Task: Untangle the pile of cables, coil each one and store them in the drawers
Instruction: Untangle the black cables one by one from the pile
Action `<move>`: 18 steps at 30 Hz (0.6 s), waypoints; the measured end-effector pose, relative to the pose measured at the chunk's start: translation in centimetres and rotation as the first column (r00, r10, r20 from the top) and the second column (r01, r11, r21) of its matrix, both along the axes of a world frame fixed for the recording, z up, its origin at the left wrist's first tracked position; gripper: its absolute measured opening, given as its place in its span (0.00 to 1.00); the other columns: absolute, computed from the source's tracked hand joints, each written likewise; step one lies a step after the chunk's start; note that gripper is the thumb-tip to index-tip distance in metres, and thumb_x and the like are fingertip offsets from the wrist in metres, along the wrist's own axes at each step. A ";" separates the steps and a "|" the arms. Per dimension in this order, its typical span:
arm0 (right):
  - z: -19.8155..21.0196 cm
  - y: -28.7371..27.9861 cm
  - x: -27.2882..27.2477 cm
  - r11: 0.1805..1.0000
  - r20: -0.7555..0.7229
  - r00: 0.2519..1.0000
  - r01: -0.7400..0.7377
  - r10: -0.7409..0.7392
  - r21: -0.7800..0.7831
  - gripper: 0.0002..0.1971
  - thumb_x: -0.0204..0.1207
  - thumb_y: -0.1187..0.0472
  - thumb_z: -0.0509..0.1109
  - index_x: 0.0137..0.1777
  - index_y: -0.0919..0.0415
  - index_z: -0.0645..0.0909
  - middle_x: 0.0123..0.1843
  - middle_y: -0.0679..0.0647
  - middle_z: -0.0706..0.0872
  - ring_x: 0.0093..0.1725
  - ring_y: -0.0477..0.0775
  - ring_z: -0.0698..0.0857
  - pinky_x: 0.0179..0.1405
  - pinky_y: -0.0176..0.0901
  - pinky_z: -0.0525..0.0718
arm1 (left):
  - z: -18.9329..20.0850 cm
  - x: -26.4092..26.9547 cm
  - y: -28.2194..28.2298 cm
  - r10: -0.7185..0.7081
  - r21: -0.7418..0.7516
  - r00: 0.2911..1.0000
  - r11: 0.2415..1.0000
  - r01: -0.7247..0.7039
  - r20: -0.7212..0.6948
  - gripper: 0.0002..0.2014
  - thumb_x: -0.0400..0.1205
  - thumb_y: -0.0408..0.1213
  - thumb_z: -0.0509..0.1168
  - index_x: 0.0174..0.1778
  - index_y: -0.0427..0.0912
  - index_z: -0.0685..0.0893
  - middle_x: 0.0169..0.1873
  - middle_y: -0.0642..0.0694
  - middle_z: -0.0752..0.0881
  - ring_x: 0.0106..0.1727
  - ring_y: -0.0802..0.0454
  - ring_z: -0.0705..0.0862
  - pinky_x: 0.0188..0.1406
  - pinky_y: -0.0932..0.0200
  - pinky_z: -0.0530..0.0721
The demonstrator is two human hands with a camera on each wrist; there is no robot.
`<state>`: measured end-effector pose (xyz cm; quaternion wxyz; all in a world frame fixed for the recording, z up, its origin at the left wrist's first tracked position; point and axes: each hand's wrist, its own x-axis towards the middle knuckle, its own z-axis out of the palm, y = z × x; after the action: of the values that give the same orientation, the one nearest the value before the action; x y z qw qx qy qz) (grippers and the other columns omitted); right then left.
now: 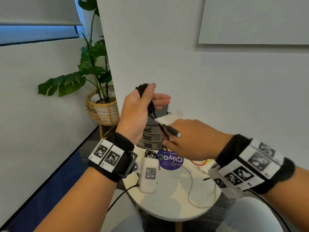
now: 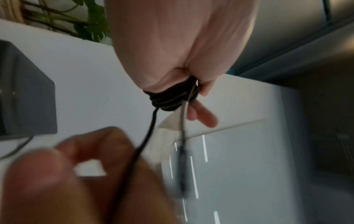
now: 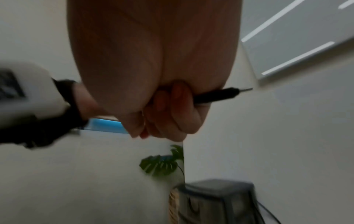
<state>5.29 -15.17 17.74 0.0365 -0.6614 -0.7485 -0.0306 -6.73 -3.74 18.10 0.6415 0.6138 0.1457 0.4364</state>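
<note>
My left hand (image 1: 156, 96) is raised above the table and grips a coiled black cable (image 1: 145, 94), with the loops round the palm and the thumb pressed on them. In the left wrist view the black coil (image 2: 172, 98) sits under the left hand (image 2: 191, 84). The free end runs down to my right hand (image 1: 168, 136), which pinches it just behind the USB plug (image 1: 173, 132). In the right wrist view the plug (image 3: 216, 95) sticks out past the curled fingers (image 3: 166, 112). A small grey drawer unit (image 1: 151, 136) stands behind both hands, its drawers shut as far as I can see.
On the round white table (image 1: 167, 208) lie a black cable bundle (image 1: 150, 154), a red and yellow cable (image 1: 199, 162), a thin grey cable (image 1: 190, 186) and a purple sticker (image 1: 170, 160). A potted plant in a wicker basket (image 1: 102, 109) stands left. The wall is close behind.
</note>
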 end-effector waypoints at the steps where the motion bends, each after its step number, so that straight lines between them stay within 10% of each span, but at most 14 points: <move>1: 1.2 -0.3 0.0 1.000 0.044 0.999 -0.022 0.021 0.020 0.09 0.88 0.50 0.57 0.48 0.49 0.74 0.36 0.45 0.76 0.33 0.50 0.78 0.29 0.38 0.68 | -0.3 0.0 0.1 0.008 0.069 0.997 0.998 -0.002 -0.082 0.11 0.93 0.41 0.56 0.62 0.43 0.81 0.42 0.45 0.94 0.45 0.55 0.93 0.46 0.66 0.86; 5: 4.5 -1.2 1.9 0.997 0.006 1.000 -0.029 0.029 -0.070 0.15 0.89 0.49 0.59 0.37 0.45 0.71 0.30 0.44 0.76 0.31 0.43 0.76 0.34 0.44 0.68 | -1.4 -0.5 1.1 -0.021 0.180 0.973 0.982 0.064 -0.231 0.17 0.94 0.39 0.54 0.68 0.34 0.83 0.47 0.47 0.95 0.61 0.68 0.87 0.57 0.65 0.86; 12: 4.9 -1.4 1.8 0.985 -0.102 0.984 -0.156 0.147 -0.078 0.14 0.88 0.52 0.63 0.40 0.49 0.79 0.30 0.37 0.80 0.34 0.39 0.79 0.32 0.35 0.67 | -1.2 0.0 -0.3 -0.091 0.268 0.923 0.942 0.201 -0.375 0.14 0.93 0.38 0.56 0.72 0.42 0.81 0.50 0.47 0.92 0.55 0.54 0.91 0.61 0.60 0.85; 15: 6.2 -0.6 2.1 0.971 -0.134 0.965 -0.211 0.225 0.116 0.09 0.85 0.52 0.68 0.45 0.51 0.86 0.35 0.37 0.85 0.35 0.40 0.81 0.36 0.36 0.72 | -1.0 -0.1 -1.1 -0.245 0.202 0.894 0.920 0.337 -0.376 0.23 0.94 0.38 0.47 0.45 0.28 0.81 0.28 0.43 0.85 0.28 0.44 0.81 0.40 0.47 0.83; 18: 6.2 0.2 2.8 0.949 -0.170 0.955 -0.195 0.241 0.249 0.07 0.81 0.52 0.74 0.47 0.54 0.84 0.38 0.41 0.79 0.38 0.41 0.78 0.37 0.37 0.72 | -0.7 -0.3 -0.9 -0.355 0.052 0.866 0.916 0.397 -0.352 0.30 0.93 0.41 0.41 0.45 0.23 0.83 0.20 0.42 0.76 0.19 0.49 0.64 0.24 0.55 0.64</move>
<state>8.13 -15.01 23.93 0.1902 -0.5652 -0.8014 -0.0467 -7.01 -4.67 17.36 0.6409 0.7339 0.1031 0.2000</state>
